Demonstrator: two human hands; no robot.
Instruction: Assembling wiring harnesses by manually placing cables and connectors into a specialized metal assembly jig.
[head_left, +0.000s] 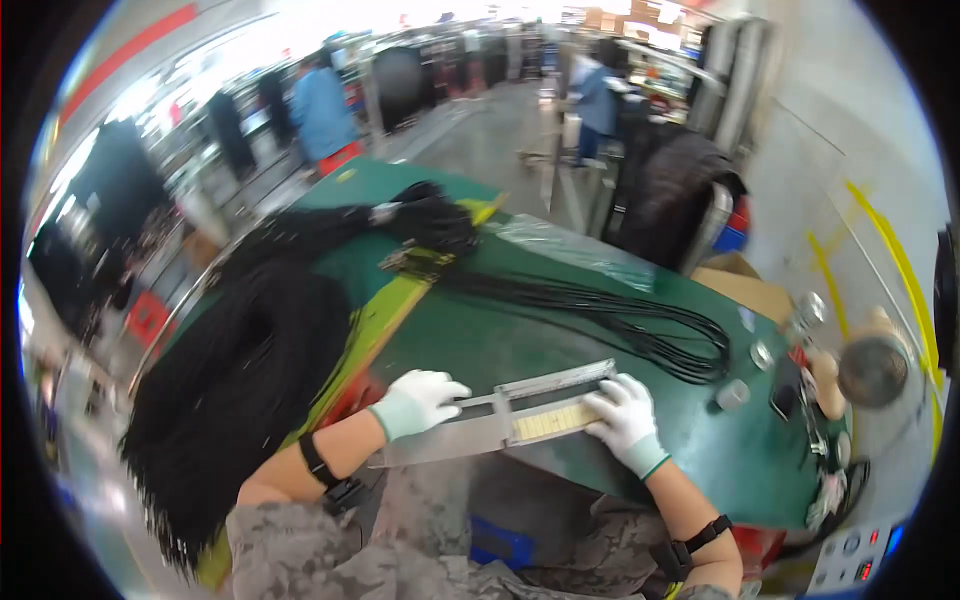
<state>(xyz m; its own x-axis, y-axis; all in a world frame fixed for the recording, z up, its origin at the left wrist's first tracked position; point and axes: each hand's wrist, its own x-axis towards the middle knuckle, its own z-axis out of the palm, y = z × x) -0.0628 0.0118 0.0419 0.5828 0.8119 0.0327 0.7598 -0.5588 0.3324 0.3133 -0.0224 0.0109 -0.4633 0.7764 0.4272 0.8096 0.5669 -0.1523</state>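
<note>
Just above the table's near edge I hold a long, shallow grey case [503, 425] between my gloved hands; it is tilted. A row of cream-coloured pieces [550, 424] lies in its right part, and a flat translucent panel [440, 446] extends from its left part. My left hand [420, 402], in a white glove with a pale green cuff, is closed with its fingers on the upper left edge. The right end is gripped by my right hand [625, 420], fingers bent over its edge. What the cream pieces are, I cannot make out.
On the green table [440, 350] lie a looped bundle of black cables [640, 325] and a big black cable heap [250, 370]. Plastic film [575, 250] lies behind. At right are a small clear cup [733, 394], a phone [786, 388] and a round fan-like device [873, 370]. People stand in the background.
</note>
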